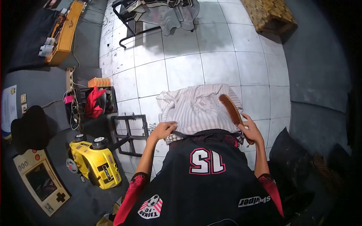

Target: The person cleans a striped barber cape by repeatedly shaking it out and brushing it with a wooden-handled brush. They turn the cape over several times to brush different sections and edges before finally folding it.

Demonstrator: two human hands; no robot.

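Note:
Striped light cloth (200,109) lies bunched in front of my body, over my lap. At its right edge my right hand (250,130) is closed round a brown wooden brush (230,110), whose bristled end points up and left over the cloth. On the left side my left hand (164,130) rests at the cloth's near edge, its fingers bent together against the fabric; whether they pinch it is hard to make out.
A black metal frame (130,135) stands left of the cloth, beside a yellow toy car (96,162). Further up-left is a crate (110,101) with red cloth. A draped rack (132,26) and a woven box (269,15) are ahead on the tiles (220,67).

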